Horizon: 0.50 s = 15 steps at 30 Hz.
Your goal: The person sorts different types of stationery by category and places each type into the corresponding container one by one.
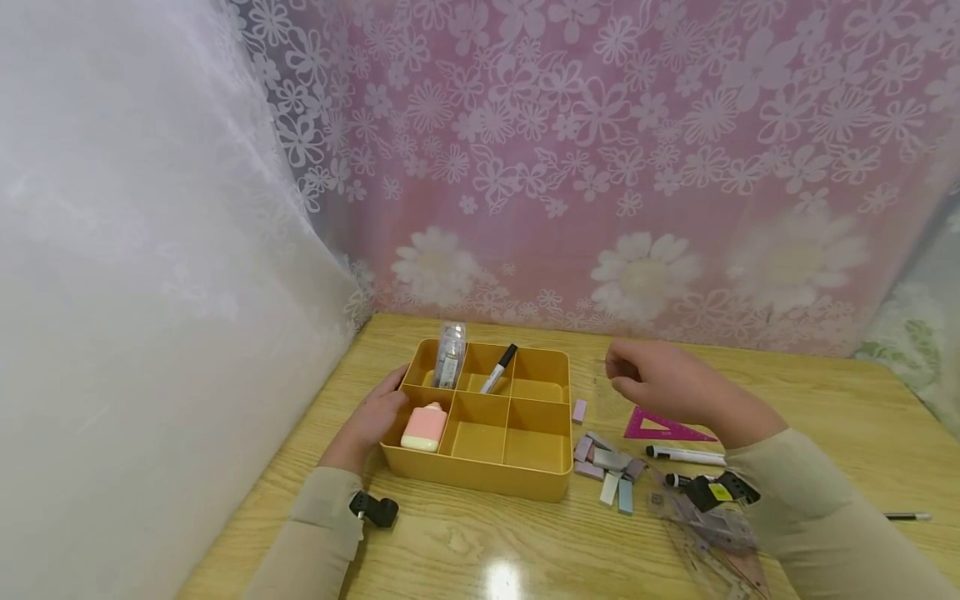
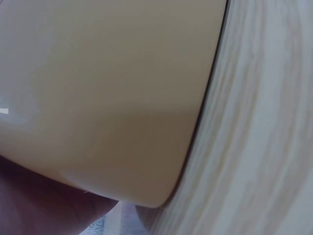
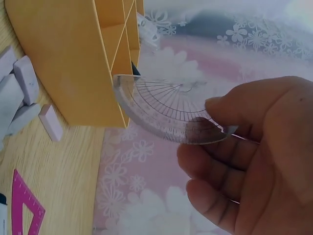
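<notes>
A yellow organizer box [image 1: 480, 475] with several compartments stands on the table. My left hand [image 1: 377, 410] grips its left wall at the rim; in the left wrist view the box's side fills much of the picture. To the right of the box, my right hand [image 1: 663, 379] is raised above the table. Between thumb and fingers it pinches a clear protractor [image 3: 166, 107], which is hard to see in the head view. A pink and cream bottle-shaped item [image 1: 425, 427] lies in the front left compartment. Behind it a clear plastic item [image 1: 450, 358] leans, and a black-capped marker [image 1: 498, 369] sits in the back middle one.
Right of the box lie several small erasers [image 1: 611, 460], a magenta set square [image 1: 663, 427] and a white marker [image 1: 686, 455]. Clear plastic pieces [image 1: 712, 525] lie under the right forearm. A pen [image 1: 907, 517] is at the far right. A flowered curtain [image 1: 600, 167] hangs behind.
</notes>
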### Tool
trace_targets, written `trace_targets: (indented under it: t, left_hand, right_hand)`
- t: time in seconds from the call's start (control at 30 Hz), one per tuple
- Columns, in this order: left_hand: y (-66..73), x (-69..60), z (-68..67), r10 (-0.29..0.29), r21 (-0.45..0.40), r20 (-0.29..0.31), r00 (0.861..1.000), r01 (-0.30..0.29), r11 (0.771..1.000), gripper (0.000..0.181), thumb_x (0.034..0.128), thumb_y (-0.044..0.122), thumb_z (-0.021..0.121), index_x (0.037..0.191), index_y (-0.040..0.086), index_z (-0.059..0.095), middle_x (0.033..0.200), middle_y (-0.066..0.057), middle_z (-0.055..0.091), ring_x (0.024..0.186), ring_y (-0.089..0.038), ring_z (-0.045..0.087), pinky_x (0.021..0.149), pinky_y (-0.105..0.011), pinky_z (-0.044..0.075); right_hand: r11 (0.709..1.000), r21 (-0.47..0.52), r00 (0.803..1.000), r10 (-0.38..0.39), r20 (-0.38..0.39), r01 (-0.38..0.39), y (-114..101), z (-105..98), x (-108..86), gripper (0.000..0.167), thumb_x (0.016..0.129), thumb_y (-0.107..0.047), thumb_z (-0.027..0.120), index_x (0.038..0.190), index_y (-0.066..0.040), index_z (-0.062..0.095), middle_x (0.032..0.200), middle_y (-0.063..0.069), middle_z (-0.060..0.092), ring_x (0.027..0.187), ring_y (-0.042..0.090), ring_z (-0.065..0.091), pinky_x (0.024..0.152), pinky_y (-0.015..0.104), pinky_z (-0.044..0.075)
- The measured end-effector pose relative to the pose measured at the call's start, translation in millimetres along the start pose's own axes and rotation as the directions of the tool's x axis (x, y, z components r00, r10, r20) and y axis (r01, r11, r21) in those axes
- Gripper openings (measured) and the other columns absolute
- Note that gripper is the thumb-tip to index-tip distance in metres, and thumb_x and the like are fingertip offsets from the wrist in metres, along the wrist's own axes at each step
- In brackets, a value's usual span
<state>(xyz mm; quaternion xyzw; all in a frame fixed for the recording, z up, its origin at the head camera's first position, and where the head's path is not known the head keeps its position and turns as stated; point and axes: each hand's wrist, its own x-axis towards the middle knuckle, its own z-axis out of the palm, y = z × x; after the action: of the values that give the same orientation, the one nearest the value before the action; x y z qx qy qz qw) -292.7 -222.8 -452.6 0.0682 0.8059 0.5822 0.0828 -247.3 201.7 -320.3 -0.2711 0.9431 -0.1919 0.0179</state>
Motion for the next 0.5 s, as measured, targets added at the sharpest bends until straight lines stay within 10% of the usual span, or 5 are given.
trace_targets:
  t: [0.17,0.5]
  left_hand:
    - [1.0,-0.6,-0.8,-0.015,0.001,-0.003,1.0,0.015,1.0,0.063,0.1014,0.012,0.035,0.163,0.014,0.021,0.165,-0.013,0.023,0.151,-0.034,0.018,0.119,-0.056,0.014]
    - [-0.3,0.8,-1.3,-0.014,0.018,-0.018,1.0,0.014,1.0,0.063,0.1016,0.014,0.035,0.163,0.017,0.022,0.165,-0.011,0.024,0.151,-0.033,0.017,0.119,-0.056,0.013]
  right_hand:
    - [0.999,0.021,0.991,0.042,0.13,-0.045,10.6,4.1,-9.2,0.035,0.099,-0.007,0.056,0.133,-0.014,0.059,0.082,-0.006,0.06,0.065,0.014,0.054,0.063,0.034,0.047]
    - [0.984,0.047,0.924,0.146,0.355,-0.173,51.7,35.2,-28.7,0.031,0.102,-0.009,0.056,0.13,-0.016,0.065,0.111,0.005,0.067,0.071,0.017,0.056,0.066,0.039,0.047]
